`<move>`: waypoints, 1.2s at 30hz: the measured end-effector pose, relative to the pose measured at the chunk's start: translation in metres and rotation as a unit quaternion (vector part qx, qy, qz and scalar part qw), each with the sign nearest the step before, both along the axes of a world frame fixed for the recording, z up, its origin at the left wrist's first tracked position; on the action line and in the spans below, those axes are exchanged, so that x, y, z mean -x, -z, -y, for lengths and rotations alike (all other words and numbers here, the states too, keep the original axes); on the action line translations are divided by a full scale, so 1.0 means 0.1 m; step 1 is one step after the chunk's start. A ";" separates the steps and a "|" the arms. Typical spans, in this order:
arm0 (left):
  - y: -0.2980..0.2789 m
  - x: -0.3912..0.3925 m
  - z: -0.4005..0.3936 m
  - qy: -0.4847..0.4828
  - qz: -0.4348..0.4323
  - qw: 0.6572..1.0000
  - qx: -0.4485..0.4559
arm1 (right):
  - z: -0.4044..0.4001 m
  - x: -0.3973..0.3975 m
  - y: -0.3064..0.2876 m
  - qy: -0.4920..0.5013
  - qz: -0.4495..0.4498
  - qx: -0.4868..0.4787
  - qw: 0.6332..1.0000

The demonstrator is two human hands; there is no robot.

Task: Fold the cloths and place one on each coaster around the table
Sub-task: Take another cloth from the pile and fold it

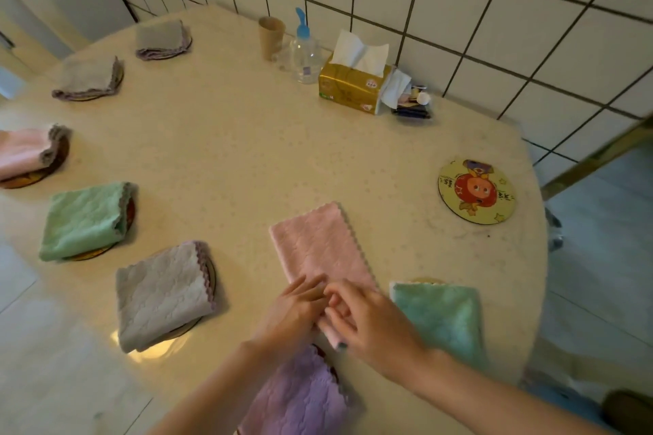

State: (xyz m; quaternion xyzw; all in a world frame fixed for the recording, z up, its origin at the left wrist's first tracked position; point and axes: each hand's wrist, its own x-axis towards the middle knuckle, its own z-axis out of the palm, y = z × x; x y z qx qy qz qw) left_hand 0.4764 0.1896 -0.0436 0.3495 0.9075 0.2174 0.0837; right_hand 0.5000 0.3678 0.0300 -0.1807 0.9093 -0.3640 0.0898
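A pink cloth (319, 244), folded into a long strip, lies on the table in front of me. My left hand (295, 311) and my right hand (367, 321) both pinch its near end. A bare round coaster (477, 191) with a cartoon print lies at the right. Folded cloths sit on coasters around the table: teal (441, 318), purple (300, 395), grey (162, 293), green (84, 219), pink (24, 152) and two more grey ones (88, 78) (162, 39).
Against the tiled wall stand a paper cup (270, 37), a clear bottle (305, 53) with a blue top, a gold tissue pack (353, 81) and a small pile of oddments (413, 102). The table's edge (533, 222) curves at the right over the floor.
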 end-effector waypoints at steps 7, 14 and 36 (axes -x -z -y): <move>-0.07 -0.06 0.30 0.037 0.023 0.994 0.103 | -0.41 0.39 0.32 -0.239 0.006 -0.253 0.937; -0.16 0.00 0.38 -0.124 0.226 0.965 -0.042 | -0.47 0.55 0.44 -0.295 -0.027 -0.273 0.915; -0.05 0.57 0.27 -0.487 0.343 0.763 -0.252 | -0.06 1.11 0.75 0.211 0.182 -0.060 0.959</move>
